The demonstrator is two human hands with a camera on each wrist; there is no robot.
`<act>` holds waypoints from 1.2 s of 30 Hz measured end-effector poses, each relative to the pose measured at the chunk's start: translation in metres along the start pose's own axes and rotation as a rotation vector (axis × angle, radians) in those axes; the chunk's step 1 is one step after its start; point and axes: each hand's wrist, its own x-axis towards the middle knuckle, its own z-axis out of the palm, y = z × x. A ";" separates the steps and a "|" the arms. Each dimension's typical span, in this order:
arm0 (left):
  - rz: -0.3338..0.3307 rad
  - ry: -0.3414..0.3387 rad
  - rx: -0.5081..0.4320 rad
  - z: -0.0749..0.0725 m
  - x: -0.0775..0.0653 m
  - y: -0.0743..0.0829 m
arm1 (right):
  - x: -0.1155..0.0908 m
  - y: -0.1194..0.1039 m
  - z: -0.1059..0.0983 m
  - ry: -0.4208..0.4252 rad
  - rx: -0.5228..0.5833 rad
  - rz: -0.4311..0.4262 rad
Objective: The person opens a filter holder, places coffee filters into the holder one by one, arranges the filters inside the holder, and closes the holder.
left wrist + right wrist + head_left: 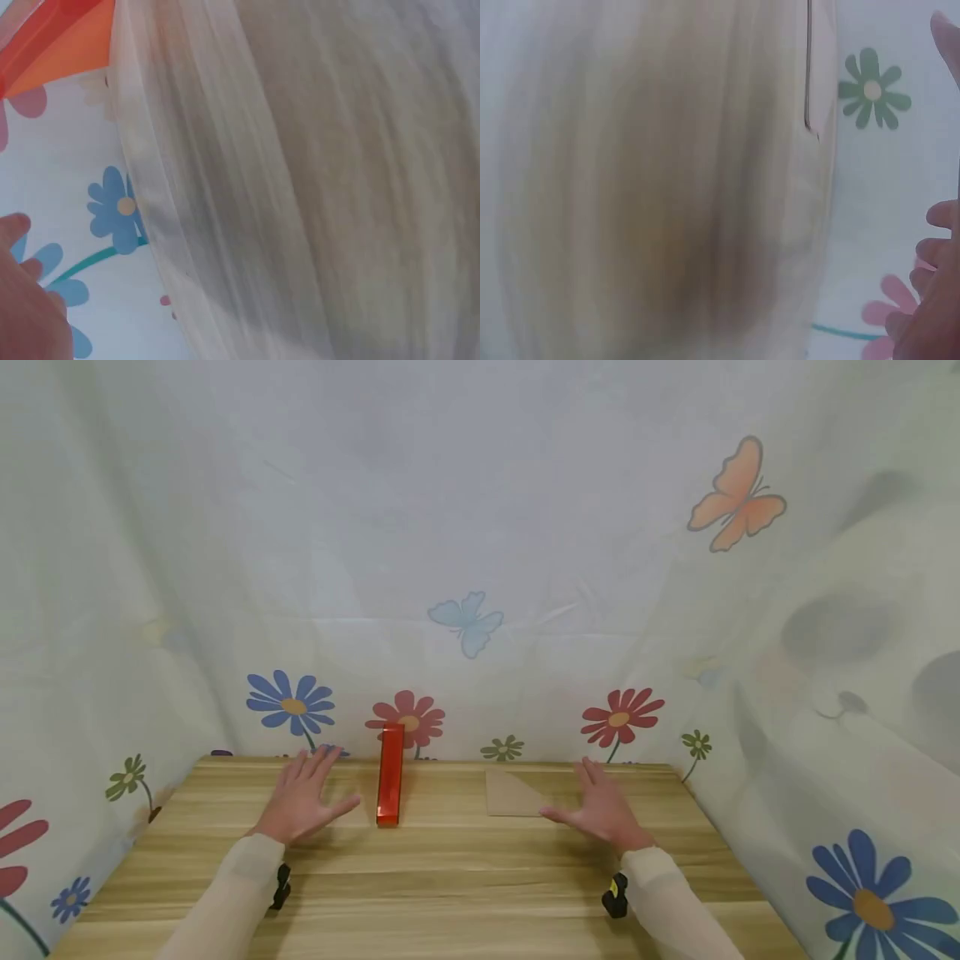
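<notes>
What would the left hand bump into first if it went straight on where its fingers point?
Probably the curtain: the left hand points at it, past the table's far edge. The red bar looks off to the right. Depth is hard to judge.

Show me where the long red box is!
In the head view, the red box is on the table, left of the middle, between the left hand and the brown card.
</notes>
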 end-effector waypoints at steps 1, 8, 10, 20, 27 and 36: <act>0.007 0.000 -0.005 0.001 0.000 0.001 | 0.000 -0.003 0.003 -0.004 0.025 0.006; 0.051 0.002 -0.106 0.008 0.004 0.006 | -0.005 -0.027 0.020 -0.005 0.192 0.047; 0.048 -0.006 -0.144 0.008 0.005 0.009 | -0.007 -0.038 0.025 0.012 0.237 0.047; 0.012 -0.045 -0.337 0.009 0.011 0.018 | -0.011 -0.094 0.050 0.029 0.462 0.026; -0.035 -0.031 -0.463 0.015 0.023 0.023 | -0.009 -0.127 0.068 0.066 0.648 0.036; -0.097 -0.037 -0.624 0.011 0.036 0.033 | -0.003 -0.165 0.087 0.128 0.768 0.060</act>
